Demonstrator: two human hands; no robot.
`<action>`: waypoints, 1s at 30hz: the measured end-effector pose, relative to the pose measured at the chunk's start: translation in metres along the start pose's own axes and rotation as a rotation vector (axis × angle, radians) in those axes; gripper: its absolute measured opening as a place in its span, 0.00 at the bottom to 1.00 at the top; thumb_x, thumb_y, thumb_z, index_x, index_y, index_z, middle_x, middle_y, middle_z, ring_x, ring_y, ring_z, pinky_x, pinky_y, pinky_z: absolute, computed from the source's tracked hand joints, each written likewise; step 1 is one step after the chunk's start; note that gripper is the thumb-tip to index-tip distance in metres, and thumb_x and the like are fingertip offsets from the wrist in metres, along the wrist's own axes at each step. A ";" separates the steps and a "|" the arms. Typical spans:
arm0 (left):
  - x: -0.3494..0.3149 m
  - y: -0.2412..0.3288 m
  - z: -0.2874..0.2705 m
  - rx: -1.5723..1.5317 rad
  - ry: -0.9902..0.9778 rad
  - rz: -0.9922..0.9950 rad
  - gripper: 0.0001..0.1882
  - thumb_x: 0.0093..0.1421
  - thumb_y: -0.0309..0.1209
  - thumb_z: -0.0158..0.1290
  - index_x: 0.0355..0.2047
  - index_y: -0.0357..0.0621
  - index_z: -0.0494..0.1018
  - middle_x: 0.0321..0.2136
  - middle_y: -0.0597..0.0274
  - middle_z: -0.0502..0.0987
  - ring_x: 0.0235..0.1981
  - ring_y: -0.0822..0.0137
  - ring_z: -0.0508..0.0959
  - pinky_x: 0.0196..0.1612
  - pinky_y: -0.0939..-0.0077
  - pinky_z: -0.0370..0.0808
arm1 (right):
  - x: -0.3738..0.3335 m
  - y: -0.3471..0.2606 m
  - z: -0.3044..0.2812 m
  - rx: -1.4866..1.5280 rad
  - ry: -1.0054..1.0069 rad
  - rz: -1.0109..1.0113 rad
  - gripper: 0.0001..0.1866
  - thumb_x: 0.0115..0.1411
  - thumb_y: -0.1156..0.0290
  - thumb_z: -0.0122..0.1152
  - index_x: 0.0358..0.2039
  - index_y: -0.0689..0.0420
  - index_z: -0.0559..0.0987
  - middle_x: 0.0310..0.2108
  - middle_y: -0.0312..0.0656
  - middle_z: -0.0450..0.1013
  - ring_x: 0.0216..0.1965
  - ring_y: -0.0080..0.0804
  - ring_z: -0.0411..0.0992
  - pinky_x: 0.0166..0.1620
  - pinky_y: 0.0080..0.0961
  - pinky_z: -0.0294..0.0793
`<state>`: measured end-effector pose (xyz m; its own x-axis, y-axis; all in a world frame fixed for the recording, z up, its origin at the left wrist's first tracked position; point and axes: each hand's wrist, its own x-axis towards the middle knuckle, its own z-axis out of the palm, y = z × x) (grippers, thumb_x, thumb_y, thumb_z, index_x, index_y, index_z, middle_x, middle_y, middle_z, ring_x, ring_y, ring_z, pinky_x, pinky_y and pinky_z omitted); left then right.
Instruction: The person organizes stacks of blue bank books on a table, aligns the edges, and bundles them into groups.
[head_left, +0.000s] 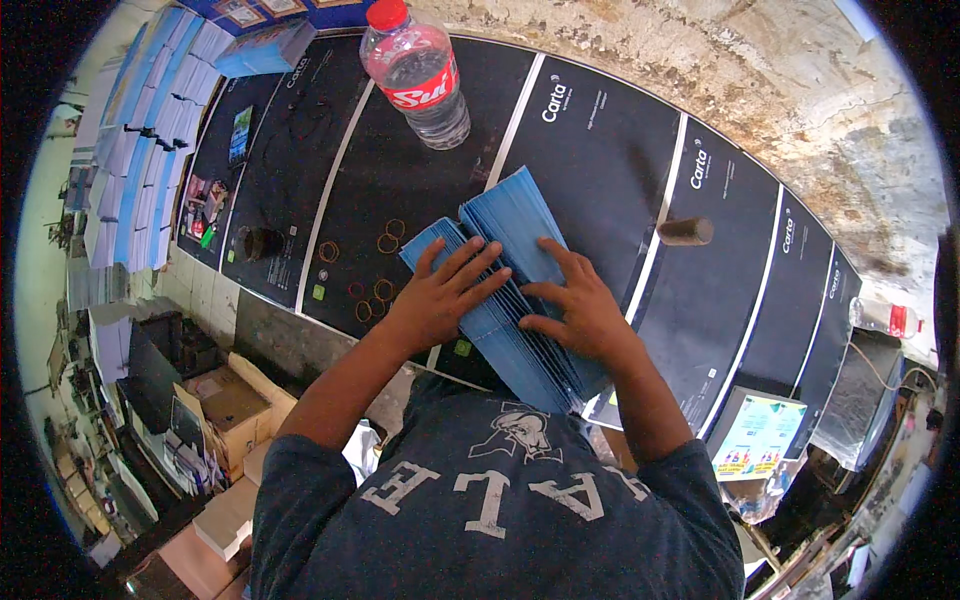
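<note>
Paper stacks (125, 200): blue and white, piled high, far left.
Rubber bands (328, 252): several lying loose on the black tabletop (610, 170).
Left hand (440, 295): palm down, fingers spread across the pile, no grip showing.
Blue folded-sheet pile (505, 340): under both hands, parted into two sections, no band visible around it; looks midway through handling.
Right hand (580, 305): fingers apart, resting on the right section.
Brown cylinder (686, 232): untouched, beyond.

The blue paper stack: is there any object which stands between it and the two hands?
Nothing visible does: the left hand and the right hand lie directly on the blue paper stack. The red-capped bottle stands beyond it and the brown cylinder is to its right, neither in between.
</note>
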<state>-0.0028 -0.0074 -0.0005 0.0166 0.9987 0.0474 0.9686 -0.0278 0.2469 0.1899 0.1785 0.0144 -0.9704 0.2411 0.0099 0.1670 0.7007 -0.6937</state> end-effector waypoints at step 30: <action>0.000 -0.001 0.000 -0.002 0.011 0.012 0.38 0.54 0.29 0.54 0.67 0.58 0.61 0.71 0.58 0.54 0.72 0.58 0.53 0.70 0.45 0.39 | -0.001 -0.015 0.006 -0.120 0.015 0.028 0.24 0.49 0.46 0.72 0.41 0.48 0.84 0.67 0.51 0.56 0.62 0.60 0.60 0.63 0.50 0.62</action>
<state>-0.0034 -0.0073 -0.0006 0.0257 0.9978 0.0615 0.9679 -0.0402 0.2483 0.1876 0.1637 0.0210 -0.9625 0.2714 0.0029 0.2149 0.7684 -0.6029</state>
